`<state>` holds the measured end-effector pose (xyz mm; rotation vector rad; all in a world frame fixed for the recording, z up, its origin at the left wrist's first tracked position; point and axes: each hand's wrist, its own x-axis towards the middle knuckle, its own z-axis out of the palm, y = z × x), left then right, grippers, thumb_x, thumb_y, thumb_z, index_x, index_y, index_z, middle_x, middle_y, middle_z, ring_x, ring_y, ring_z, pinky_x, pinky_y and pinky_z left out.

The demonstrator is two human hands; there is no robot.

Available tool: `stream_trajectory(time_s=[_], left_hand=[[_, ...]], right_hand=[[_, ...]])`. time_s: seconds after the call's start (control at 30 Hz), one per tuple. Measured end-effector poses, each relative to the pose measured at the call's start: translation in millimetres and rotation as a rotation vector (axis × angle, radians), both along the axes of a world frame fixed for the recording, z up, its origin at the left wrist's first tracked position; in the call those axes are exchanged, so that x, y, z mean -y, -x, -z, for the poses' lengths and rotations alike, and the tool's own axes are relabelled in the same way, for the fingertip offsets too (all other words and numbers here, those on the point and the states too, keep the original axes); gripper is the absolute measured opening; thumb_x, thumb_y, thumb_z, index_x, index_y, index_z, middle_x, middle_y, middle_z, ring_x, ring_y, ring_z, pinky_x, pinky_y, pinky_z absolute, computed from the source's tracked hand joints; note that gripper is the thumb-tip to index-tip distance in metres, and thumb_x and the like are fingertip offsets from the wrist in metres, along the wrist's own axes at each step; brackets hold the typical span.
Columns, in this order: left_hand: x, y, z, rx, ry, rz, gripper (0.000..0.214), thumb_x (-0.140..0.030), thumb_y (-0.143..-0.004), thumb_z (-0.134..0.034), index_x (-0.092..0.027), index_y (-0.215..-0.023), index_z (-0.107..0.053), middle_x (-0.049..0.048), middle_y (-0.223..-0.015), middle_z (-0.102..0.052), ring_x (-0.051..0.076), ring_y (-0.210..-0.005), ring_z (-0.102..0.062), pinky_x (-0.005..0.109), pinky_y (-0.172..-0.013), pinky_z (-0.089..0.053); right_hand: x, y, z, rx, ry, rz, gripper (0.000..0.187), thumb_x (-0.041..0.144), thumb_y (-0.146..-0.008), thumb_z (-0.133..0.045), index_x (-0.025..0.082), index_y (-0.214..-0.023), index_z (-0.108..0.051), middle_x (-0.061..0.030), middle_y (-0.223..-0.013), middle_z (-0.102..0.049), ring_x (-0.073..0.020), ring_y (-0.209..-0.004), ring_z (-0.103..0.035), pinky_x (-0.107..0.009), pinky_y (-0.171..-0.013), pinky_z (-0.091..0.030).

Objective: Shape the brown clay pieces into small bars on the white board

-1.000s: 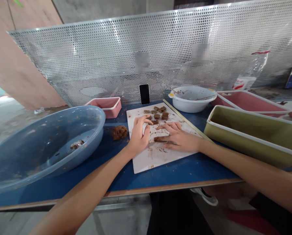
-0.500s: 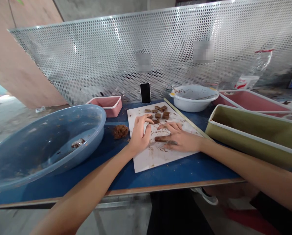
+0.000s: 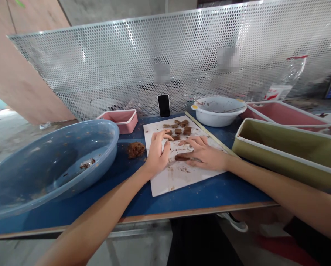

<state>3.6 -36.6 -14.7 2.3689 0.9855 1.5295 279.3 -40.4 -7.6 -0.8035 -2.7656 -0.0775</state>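
Observation:
My right hand (image 3: 207,153) lies palm down on a white board (image 3: 165,184), fingers stretched out. A long dark brown strip (image 3: 183,157) runs under it, between the fingers and the thumb; the strip's right end is hidden. My left hand (image 3: 157,151) rests at the board's left side with fingers bent forward and the thumb apart. Its fingertips reach beside several short brown pieces (image 3: 178,131) at the back of the board; contact is hard to make out. Dark smears and crumbs mark the board. A crumbly brown lump (image 3: 136,150) sits left of it.
Left stands a large blue basin (image 3: 110,147), with a small pink box (image 3: 130,123) behind. A phone (image 3: 163,106) leans against the perforated metal screen (image 3: 112,66). Right are a stick (image 3: 207,131), a white basin (image 3: 217,119), a green planter (image 3: 287,159), a pink tray (image 3: 287,112) and a bottle (image 3: 282,87).
My right hand has shifted slightly over the brown strip, whose visible part looks a little different. My left hand stays in place. The whole view has moved a little.

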Motion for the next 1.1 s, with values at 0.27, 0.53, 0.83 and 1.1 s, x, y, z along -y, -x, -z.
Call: stream_trajectory(time_s=[0.27,0.53,0.83,1.1], left_hand=[[1.7,0.1,-1.4,-0.002,0.014,0.0,0.03,-0.034,-0.119,-0.044,-0.024,-0.144,-0.059,0.0123,-0.127,-0.078,0.03,-0.128,-0.071,0.053,-0.111,-0.058],[1.0,-0.9,-1.8,-0.005,0.004,-0.004,0.032,-0.032,-0.118,-0.045,-0.025,-0.146,-0.059,0.0113,-0.123,-0.079,0.031,-0.136,-0.066,0.055,-0.116,-0.055],[3.4,-2.5,-5.1,-0.018,-0.038,0.009,0.028,-0.032,-0.119,-0.044,-0.024,-0.139,-0.061,0.0123,-0.126,-0.078,0.031,-0.139,-0.064,0.056,-0.12,-0.052],[3.4,-2.7,-3.3,-0.019,-0.023,0.009,0.033,-0.034,-0.119,-0.043,-0.023,-0.147,-0.058,0.0131,-0.126,-0.078,0.031,-0.135,-0.064,0.056,-0.119,-0.051]], right_hand=[[1.1,3.1,3.2,-0.003,0.027,0.025,0.054,0.061,-0.119,-0.044,0.037,-0.158,-0.072,-0.0173,-0.17,-0.047,-0.0462,-0.149,-0.045,-0.073,-0.117,-0.042],[-2.1,10.6,1.7,-0.136,0.153,0.059,0.06,0.063,-0.121,-0.032,0.033,-0.153,-0.073,-0.0174,-0.172,-0.041,-0.0441,-0.156,-0.04,-0.071,-0.122,-0.04],[4.8,22.5,-1.3,-0.018,0.082,0.053,0.055,0.062,-0.12,-0.038,0.031,-0.146,-0.076,-0.0187,-0.176,-0.039,-0.0478,-0.155,-0.04,-0.074,-0.121,-0.04],[3.4,19.0,0.7,0.02,0.048,0.016,0.052,0.061,-0.119,-0.042,0.032,-0.148,-0.074,-0.0196,-0.173,-0.039,-0.0475,-0.152,-0.042,-0.074,-0.118,-0.042]])
